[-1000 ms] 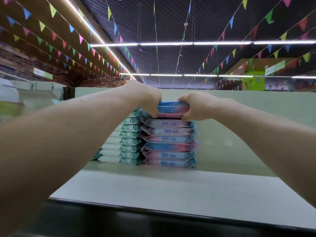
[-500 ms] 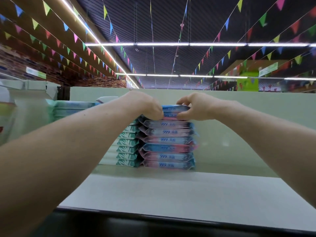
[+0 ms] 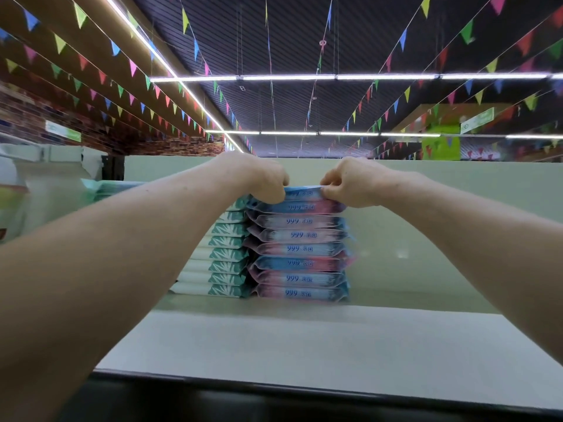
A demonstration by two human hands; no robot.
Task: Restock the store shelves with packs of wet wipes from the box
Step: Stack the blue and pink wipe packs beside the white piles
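1. The top pack (image 3: 303,193) of wet wipes lies on the pink-and-blue stack (image 3: 300,249), which stands on the shelf (image 3: 304,345) touching a green-and-white stack (image 3: 225,254) on its left; the box is not in view
2. The left hand (image 3: 265,178) curls its fingers down over the left end of the top pack, and the right hand (image 3: 350,182) pinches the right end with bent fingers and thumb; both have hold of it
3. These look like soft, light film pouches that give under the fingers, bulge in the middle and end in thin crimped seams
4. The film is probably slick, so packs may slide on each other; a tall pile like this could lean or shed its top layers if pushed sideways
5. The best hold, I judge, is at the two short ends, just inside the seams, pressing down evenly to square the pack rather than squeezing its middle
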